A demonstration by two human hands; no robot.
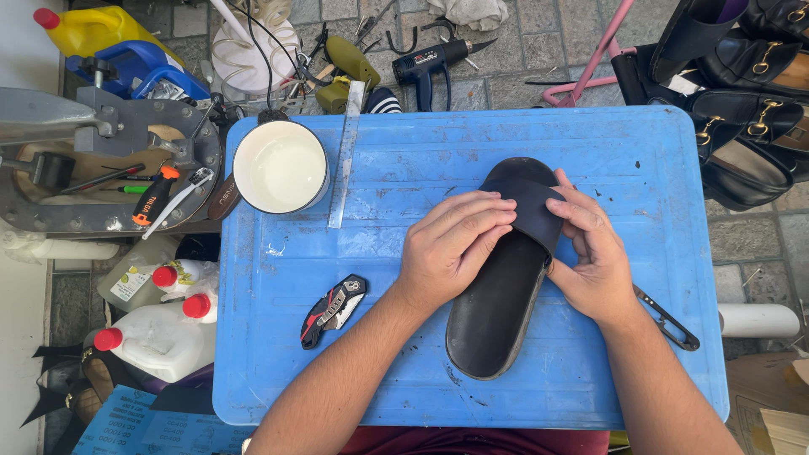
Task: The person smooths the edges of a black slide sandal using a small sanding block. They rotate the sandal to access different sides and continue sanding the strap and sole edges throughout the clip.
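My left hand (451,248) lies flat and palm-down across the black rubber slide sandal (504,278), fingers stretched together and pressing onto its wide matte strap (531,211), not curled around anything. My right hand (594,261) comes in from the other side, thumb laid over the strap's top edge and fingers wrapped against the sandal's far rim, so the strap is pinched between both hands. Both forearms run up from the bottom of the view and angle inward, wrists slightly bent. The sandal lies near the middle of the blue plastic work surface (404,371), toe end away from me, its smooth dark footbed long and oval with a rounded heel nearest my body. The blue top is scuffed and scratched, with dark smears. Just beside my right wrist a thin dark metal tool (670,320) lies flat on the surface. Left of my left forearm lies a folded utility knife with a red and black handle (333,310). Further up stands a round white cup with pale liquid (280,166), and beside it a long steel ruler (345,156) reaches over the top's far edge.
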